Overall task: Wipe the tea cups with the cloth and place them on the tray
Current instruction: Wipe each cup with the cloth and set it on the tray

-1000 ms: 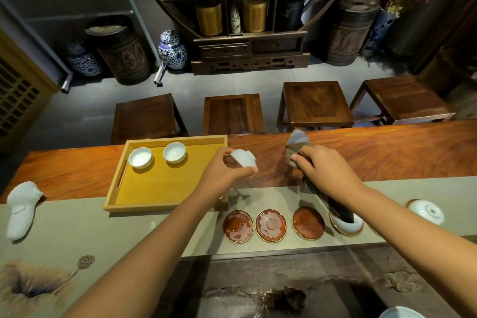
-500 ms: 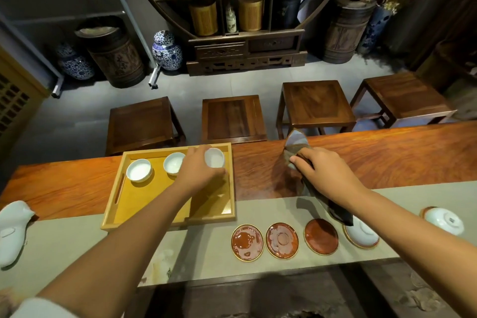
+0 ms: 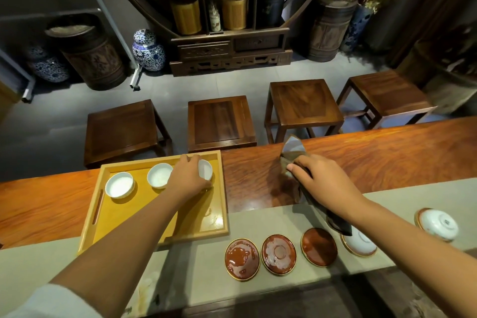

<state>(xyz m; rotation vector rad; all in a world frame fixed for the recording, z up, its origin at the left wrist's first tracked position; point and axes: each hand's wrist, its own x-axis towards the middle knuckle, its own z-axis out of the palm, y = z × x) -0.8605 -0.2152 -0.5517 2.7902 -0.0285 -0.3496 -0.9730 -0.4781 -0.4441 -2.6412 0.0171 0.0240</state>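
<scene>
A yellow wooden tray (image 3: 111, 217) lies on the table at the left. Two white tea cups (image 3: 120, 184) (image 3: 159, 175) stand upright along its far side. My left hand (image 3: 189, 177) reaches over the tray and grips a third white cup (image 3: 206, 169) at the tray's far right corner, resting on or just above the tray floor. My right hand (image 3: 322, 178) holds a dark brown cloth (image 3: 293, 152) above the wooden table, right of the tray. Another white cup (image 3: 360, 241) sits upside down on a saucer below the hanging cloth, and one more upturned cup (image 3: 438, 223) sits at the far right.
Three empty red-brown saucers (image 3: 242, 258) (image 3: 278, 253) (image 3: 318, 246) line the grey table runner (image 3: 193, 273) near me. Several wooden stools (image 3: 222, 121) stand beyond the table's far edge. Shelves, jars and barrels fill the back wall.
My left hand carried the cup from above the table's middle leftward into the tray and lowered it at the far right corner. My right hand with the cloth stayed in place.
</scene>
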